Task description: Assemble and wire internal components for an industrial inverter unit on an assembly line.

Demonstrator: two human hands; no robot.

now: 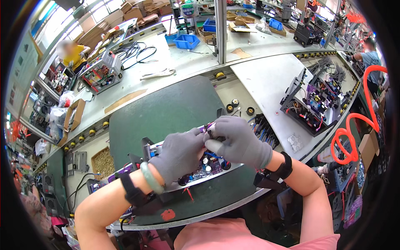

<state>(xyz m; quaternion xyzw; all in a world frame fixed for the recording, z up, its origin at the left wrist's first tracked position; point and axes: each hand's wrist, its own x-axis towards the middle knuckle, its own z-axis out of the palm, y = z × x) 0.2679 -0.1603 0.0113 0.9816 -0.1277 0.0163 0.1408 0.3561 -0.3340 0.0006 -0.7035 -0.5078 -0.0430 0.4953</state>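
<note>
Both my hands wear grey gloves and meet over an electronics assembly [208,168] with a purple circuit board in a metal frame, lying on a dark green mat [166,108]. My left hand [179,154] rests on the board's middle, fingers curled against the right hand. My right hand [239,139] pinches a small dark part at the board's far edge, together with the left fingertips. The part itself is mostly hidden by the fingers. A green bangle and a black wrist strap sit on my left wrist, a black strap on the right.
Black knobs [233,106] and pliers with blue handles [262,129] lie right of the mat. A second open chassis with purple boards [312,104] stands at right beside a coiled orange hose [350,141]. A box of screws [103,162] sits at left. Other workers are at far left and far right.
</note>
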